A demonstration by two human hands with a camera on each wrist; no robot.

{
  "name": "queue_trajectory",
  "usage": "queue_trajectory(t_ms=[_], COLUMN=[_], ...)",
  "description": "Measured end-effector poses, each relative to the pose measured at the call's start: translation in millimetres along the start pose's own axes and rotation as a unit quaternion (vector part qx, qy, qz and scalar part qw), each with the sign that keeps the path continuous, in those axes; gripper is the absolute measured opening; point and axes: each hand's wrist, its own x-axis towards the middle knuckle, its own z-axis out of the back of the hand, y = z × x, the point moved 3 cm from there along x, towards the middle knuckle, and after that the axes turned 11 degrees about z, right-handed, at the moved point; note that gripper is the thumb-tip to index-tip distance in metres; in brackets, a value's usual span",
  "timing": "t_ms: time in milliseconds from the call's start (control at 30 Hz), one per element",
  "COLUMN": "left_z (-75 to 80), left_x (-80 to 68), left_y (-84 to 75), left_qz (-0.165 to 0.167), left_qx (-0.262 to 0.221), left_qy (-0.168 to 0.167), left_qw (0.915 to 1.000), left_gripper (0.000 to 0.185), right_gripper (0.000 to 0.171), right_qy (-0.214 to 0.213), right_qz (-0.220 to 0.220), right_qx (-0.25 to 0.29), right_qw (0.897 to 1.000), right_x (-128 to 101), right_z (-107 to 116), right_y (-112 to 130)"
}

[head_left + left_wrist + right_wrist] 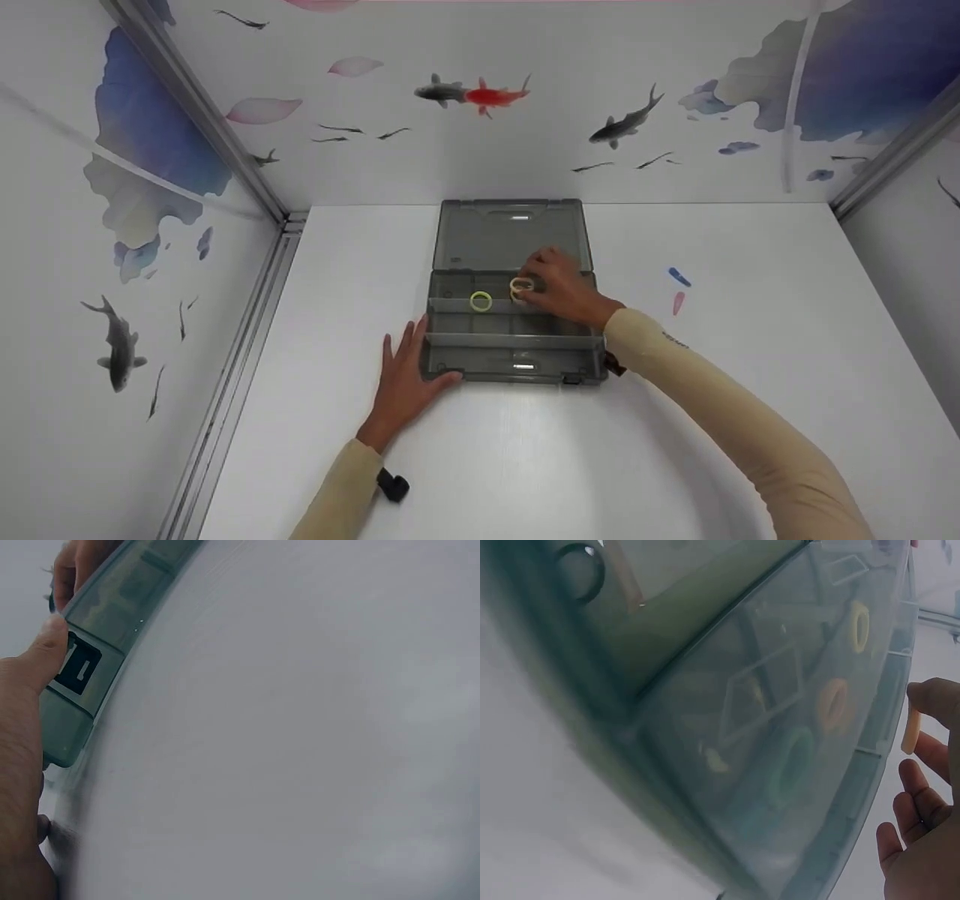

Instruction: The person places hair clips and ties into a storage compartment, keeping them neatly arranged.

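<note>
A translucent grey-green divided plastic box lies with its lid folded back. My right hand is over the rear compartment and pinches a pale orange ring between thumb and finger. A yellow-green ring stands to its left, by the rear divider. Through the clear plastic in the right wrist view show a yellow ring, an orange ring and a green ring. My left hand rests against the box's front left corner, fingers straight along the side, thumb at the front edge.
On the white table, right of the box, lie a small blue hair clip and a small pink hair clip. A back wall printed with fish stands behind the box, and a metal-framed side wall is at left.
</note>
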Motion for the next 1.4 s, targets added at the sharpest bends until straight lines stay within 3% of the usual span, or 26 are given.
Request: queue_trajectory(t_ms=[200, 600, 1000, 1233, 1400], left_z=[0.3, 2.0, 0.9, 1.4, 1.2], left_x=[-0.7, 2.5, 2.4, 2.5, 1.2], left_y=[-0.1, -3.0, -1.8, -2.3, -2.2], left_qz=[-0.004, -0.043, -0.037, -0.033, -0.024], left_qx=[0.005, 0.023, 0.015, 0.011, 0.011], left_qy=[-0.002, -0.018, -0.016, -0.014, -0.016], left_qw=[1.0, 0.9986, 0.9991, 0.9993, 0.9995], left_gripper=[0.112, 0.113, 0.113, 0.112, 0.112], right_gripper=[0.025, 0.025, 0.024, 0.039, 0.036], right_qy=[0.013, 0.005, -0.013, 0.002, -0.01], right_qz=[0.002, 0.021, 0.022, -0.009, -0.01], right_qx=[0.001, -0.026, 0.001, 0.022, 0.025], right_qw=[1.0, 0.999, 1.0, 1.0, 1.0], right_x=[8, 20, 23, 18, 13], right_z=[-8, -13, -17, -19, -12], right_y=[5, 13, 17, 11, 5])
